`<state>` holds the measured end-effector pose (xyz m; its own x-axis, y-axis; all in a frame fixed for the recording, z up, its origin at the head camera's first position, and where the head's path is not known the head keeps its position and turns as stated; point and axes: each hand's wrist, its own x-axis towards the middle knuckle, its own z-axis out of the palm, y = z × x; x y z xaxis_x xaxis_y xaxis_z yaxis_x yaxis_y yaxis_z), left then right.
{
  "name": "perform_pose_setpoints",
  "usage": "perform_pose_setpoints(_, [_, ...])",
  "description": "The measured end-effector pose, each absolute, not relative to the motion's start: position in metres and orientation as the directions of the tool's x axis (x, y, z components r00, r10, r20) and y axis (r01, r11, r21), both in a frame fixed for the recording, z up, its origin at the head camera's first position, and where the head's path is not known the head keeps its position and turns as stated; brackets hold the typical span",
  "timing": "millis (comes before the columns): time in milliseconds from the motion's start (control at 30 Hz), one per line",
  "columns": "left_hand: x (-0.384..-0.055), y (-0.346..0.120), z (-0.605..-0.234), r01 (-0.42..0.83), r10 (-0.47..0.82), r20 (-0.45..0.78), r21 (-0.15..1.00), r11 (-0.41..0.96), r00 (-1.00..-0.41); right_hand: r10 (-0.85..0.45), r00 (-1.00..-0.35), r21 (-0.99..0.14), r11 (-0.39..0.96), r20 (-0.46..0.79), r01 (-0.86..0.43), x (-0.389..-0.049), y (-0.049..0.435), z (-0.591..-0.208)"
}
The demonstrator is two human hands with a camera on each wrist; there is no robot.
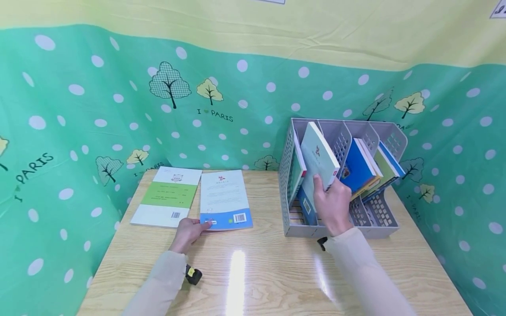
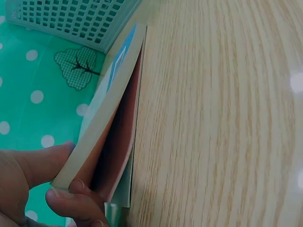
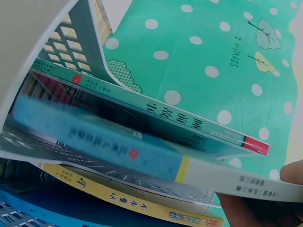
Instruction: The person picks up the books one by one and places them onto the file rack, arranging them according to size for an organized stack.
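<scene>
My left hand (image 1: 188, 233) pinches the lower left corner of a white book with a blue bottom band (image 1: 223, 195). In the left wrist view, the thumb is on top of that book and fingers are under its pages, which are parted from a lower layer. My right hand (image 1: 336, 206) grips a pale blue-white book (image 1: 316, 153) by its spine side, thumb on the cover. This book leans inside the left part of a grey file organizer (image 1: 302, 231). Beside it, in the right wrist view, stands a green-spined book with a red end (image 3: 165, 111).
A white-and-green book (image 1: 168, 197) lies on the wooden table (image 1: 272, 272), left of the pinched one. Further right in the organizer lean a blue book (image 1: 353, 164) and several others. A green dotted curtain (image 1: 233, 127) hangs behind and at both sides.
</scene>
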<state>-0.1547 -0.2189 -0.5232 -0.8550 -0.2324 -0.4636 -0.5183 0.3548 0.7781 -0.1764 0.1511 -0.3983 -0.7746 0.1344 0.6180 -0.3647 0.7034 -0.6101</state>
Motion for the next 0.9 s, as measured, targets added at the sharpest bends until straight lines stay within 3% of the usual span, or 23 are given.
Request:
perform_pose_setpoints(400, [-0.160,-0.218,-0.524,-0.520,-0.154,-0.516,0.707,0.478,-0.843,0.210,-0.765,-0.653,0.679,0.609,-0.334,-0.195,0.144,-0.417])
perform_pose_setpoints(900, [-0.153,-0.212,-0.515,-0.446,-0.167,-0.423,0.744,0.497,-0.891,0.191,-0.774,-0.640,0.695,0.604,-0.328,-0.217,0.137,-0.436])
